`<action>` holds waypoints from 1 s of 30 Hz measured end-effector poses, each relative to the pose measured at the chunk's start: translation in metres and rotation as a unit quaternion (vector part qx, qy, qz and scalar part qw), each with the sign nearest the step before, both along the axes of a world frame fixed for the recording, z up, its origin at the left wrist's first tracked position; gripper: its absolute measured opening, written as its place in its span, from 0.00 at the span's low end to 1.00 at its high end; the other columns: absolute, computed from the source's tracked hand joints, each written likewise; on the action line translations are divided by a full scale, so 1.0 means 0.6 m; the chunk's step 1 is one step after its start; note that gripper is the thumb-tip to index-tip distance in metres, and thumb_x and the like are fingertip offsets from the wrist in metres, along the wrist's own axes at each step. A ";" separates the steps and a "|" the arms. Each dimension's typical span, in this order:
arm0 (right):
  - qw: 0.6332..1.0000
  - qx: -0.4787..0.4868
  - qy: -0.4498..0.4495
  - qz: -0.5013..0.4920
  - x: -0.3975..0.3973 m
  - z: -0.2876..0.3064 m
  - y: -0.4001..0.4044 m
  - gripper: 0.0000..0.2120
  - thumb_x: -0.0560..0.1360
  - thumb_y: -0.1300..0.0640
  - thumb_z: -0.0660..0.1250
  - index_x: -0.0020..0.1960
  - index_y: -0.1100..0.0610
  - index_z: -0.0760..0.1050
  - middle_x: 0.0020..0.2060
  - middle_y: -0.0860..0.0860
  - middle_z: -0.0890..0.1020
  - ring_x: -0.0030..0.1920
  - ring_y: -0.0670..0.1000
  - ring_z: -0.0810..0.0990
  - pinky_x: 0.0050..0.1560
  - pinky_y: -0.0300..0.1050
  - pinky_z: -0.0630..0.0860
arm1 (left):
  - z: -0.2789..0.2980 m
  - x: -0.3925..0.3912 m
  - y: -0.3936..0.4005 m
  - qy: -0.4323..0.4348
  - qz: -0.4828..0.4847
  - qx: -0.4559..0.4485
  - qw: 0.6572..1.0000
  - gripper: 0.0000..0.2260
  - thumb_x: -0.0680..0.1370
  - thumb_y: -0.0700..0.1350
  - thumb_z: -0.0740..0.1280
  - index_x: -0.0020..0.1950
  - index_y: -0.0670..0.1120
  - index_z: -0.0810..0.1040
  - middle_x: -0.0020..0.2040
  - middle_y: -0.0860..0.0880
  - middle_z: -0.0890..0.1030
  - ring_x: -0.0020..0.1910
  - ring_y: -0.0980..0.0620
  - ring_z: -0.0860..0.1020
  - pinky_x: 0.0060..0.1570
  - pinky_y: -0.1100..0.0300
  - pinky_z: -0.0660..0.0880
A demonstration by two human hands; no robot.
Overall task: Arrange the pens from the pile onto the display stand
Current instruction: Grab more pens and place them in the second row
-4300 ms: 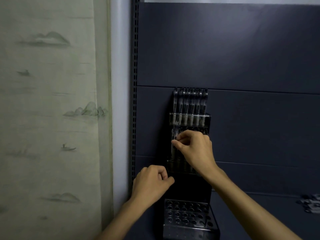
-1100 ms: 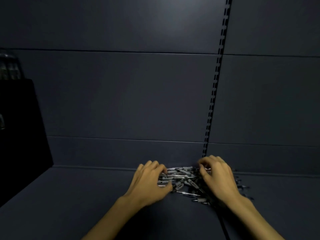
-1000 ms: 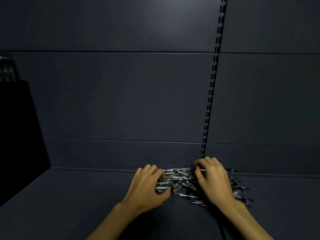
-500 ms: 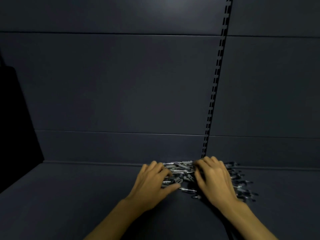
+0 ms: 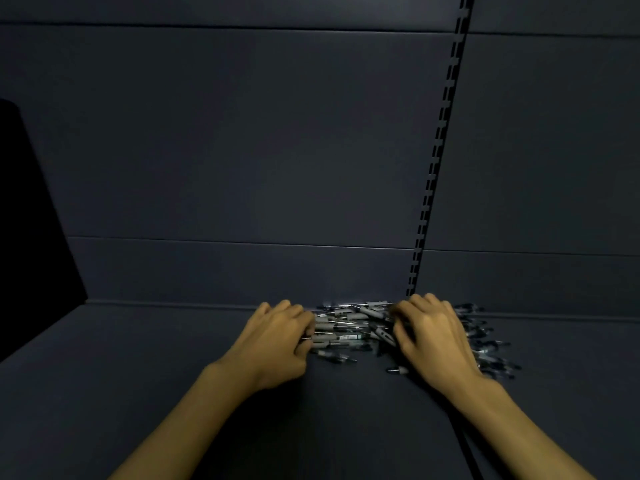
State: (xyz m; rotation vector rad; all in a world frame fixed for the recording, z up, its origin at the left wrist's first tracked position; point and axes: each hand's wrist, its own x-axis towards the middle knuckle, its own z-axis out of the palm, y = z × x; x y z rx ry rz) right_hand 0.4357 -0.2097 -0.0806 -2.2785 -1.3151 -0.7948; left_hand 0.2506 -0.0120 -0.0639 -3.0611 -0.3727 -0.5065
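Pile of pens (image 5: 349, 329) lies on the shelf (image 5: 138, 375), far side against the back panel. Left hand (image 5: 277, 341) fingers curled round several pens at pile's left edge; right hand (image 5: 433, 337) fingers bent onto the pile, grip unclear. Risk: loose tangled pens slip or roll away during lifting.

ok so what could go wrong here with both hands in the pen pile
1. The pens lie crossed and tangled, so the left hand gathering a bunch may drag extras along and drop them.
2. Loose pens under and beside the right hand could roll away across the shelf.
3. In dim light, dark pens are hard to see on the dark shelf and could be missed.
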 end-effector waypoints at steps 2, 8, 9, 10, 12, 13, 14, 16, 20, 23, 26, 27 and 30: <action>1.000 0.002 -0.002 0.000 0.000 0.000 0.001 0.05 0.71 0.60 0.73 0.47 0.55 0.80 0.40 0.48 0.80 0.42 0.53 0.76 0.42 0.46 0.68 | -0.001 -0.005 0.000 -0.009 0.000 0.006 1.000 0.04 0.78 0.53 0.60 0.52 0.56 0.69 0.50 0.58 0.72 0.52 0.56 0.68 0.53 0.57 0.62; 1.000 -0.002 0.002 0.003 0.002 -0.002 -0.001 0.05 0.71 0.59 0.72 0.47 0.54 0.80 0.41 0.48 0.80 0.43 0.53 0.76 0.42 0.46 0.68 | -0.005 -0.006 -0.004 0.039 -0.020 -0.027 0.999 0.22 0.75 0.71 0.58 0.62 0.58 0.67 0.56 0.59 0.68 0.54 0.59 0.65 0.59 0.58 0.64; 1.000 -0.003 0.003 0.002 0.002 -0.002 -0.001 0.05 0.72 0.59 0.72 0.48 0.54 0.80 0.41 0.48 0.80 0.43 0.53 0.76 0.42 0.46 0.67 | -0.005 -0.006 -0.005 0.052 -0.021 -0.035 0.998 0.25 0.75 0.72 0.58 0.64 0.58 0.67 0.58 0.59 0.68 0.55 0.59 0.65 0.61 0.57 0.65; 1.000 -0.004 0.005 0.002 0.002 -0.002 -0.001 0.05 0.72 0.59 0.72 0.48 0.54 0.80 0.41 0.47 0.80 0.43 0.53 0.76 0.42 0.46 0.67 | -0.006 -0.005 -0.005 0.059 -0.022 -0.043 0.997 0.26 0.74 0.72 0.59 0.66 0.58 0.66 0.59 0.59 0.68 0.57 0.59 0.66 0.62 0.57 0.65; 1.000 -0.005 0.009 0.002 0.002 -0.002 -0.002 0.05 0.72 0.59 0.72 0.48 0.54 0.80 0.41 0.47 0.80 0.43 0.52 0.76 0.42 0.46 0.68 | -0.006 -0.004 -0.005 0.061 -0.024 -0.060 0.996 0.29 0.74 0.73 0.60 0.69 0.58 0.65 0.62 0.60 0.68 0.60 0.59 0.66 0.65 0.57 0.65; 1.000 -0.006 0.010 0.000 0.002 -0.001 -0.002 0.05 0.72 0.59 0.71 0.48 0.54 0.80 0.41 0.48 0.80 0.43 0.52 0.76 0.43 0.46 0.68 | -0.005 -0.004 -0.005 0.061 -0.023 -0.066 0.996 0.30 0.74 0.73 0.60 0.70 0.58 0.64 0.63 0.60 0.68 0.61 0.59 0.66 0.66 0.57 0.65; 1.000 -0.008 0.011 -0.001 0.002 -0.001 -0.002 0.05 0.72 0.59 0.71 0.48 0.54 0.80 0.41 0.48 0.80 0.43 0.53 0.76 0.43 0.46 0.68 | -0.004 -0.004 -0.005 0.061 -0.021 -0.069 0.995 0.30 0.74 0.73 0.61 0.70 0.58 0.65 0.62 0.61 0.68 0.61 0.59 0.66 0.65 0.57 0.65; 1.000 -0.009 0.012 -0.004 0.002 0.000 -0.002 0.05 0.72 0.59 0.72 0.48 0.54 0.80 0.41 0.48 0.80 0.43 0.53 0.76 0.43 0.46 0.68 | -0.002 -0.003 -0.007 0.060 -0.018 -0.075 0.995 0.27 0.74 0.72 0.62 0.65 0.58 0.67 0.59 0.61 0.69 0.57 0.60 0.67 0.62 0.59 0.65; 1.000 -0.009 0.008 0.001 0.003 -0.002 -0.001 0.05 0.72 0.59 0.72 0.48 0.54 0.80 0.40 0.47 0.80 0.43 0.53 0.76 0.43 0.45 0.67 | -0.004 -0.004 -0.006 0.060 -0.008 -0.109 0.992 0.24 0.71 0.74 0.63 0.57 0.59 0.67 0.50 0.65 0.66 0.51 0.61 0.66 0.53 0.60 0.64; 1.000 -0.011 0.011 0.004 0.003 -0.002 -0.001 0.05 0.72 0.59 0.71 0.48 0.53 0.80 0.40 0.47 0.80 0.43 0.53 0.75 0.43 0.46 0.70 | -0.006 -0.003 0.000 0.084 -0.005 -0.120 0.989 0.25 0.71 0.75 0.62 0.56 0.58 0.69 0.51 0.62 0.69 0.51 0.60 0.67 0.54 0.60 0.66; 1.000 -0.015 0.016 0.004 0.002 -0.001 -0.002 0.04 0.72 0.59 0.71 0.47 0.53 0.80 0.40 0.47 0.79 0.43 0.53 0.75 0.43 0.47 0.71 | -0.004 -0.001 -0.001 0.109 -0.005 -0.130 0.985 0.24 0.72 0.73 0.63 0.53 0.55 0.71 0.50 0.60 0.71 0.50 0.60 0.68 0.54 0.60 0.68; 1.000 -0.015 0.015 0.005 0.002 -0.001 -0.002 0.04 0.72 0.59 0.71 0.47 0.53 0.80 0.40 0.47 0.79 0.43 0.53 0.75 0.43 0.47 0.71 | -0.004 0.000 -0.002 0.118 -0.006 -0.127 0.985 0.23 0.74 0.72 0.62 0.53 0.53 0.71 0.51 0.59 0.71 0.50 0.59 0.68 0.54 0.59 0.67; 1.000 -0.016 0.019 0.007 0.002 -0.001 -0.002 0.04 0.72 0.59 0.71 0.47 0.53 0.80 0.40 0.46 0.79 0.43 0.52 0.75 0.43 0.46 0.69 | -0.006 0.001 -0.004 0.143 -0.019 -0.127 0.981 0.23 0.76 0.70 0.60 0.56 0.51 0.73 0.54 0.58 0.71 0.54 0.59 0.68 0.56 0.60 0.66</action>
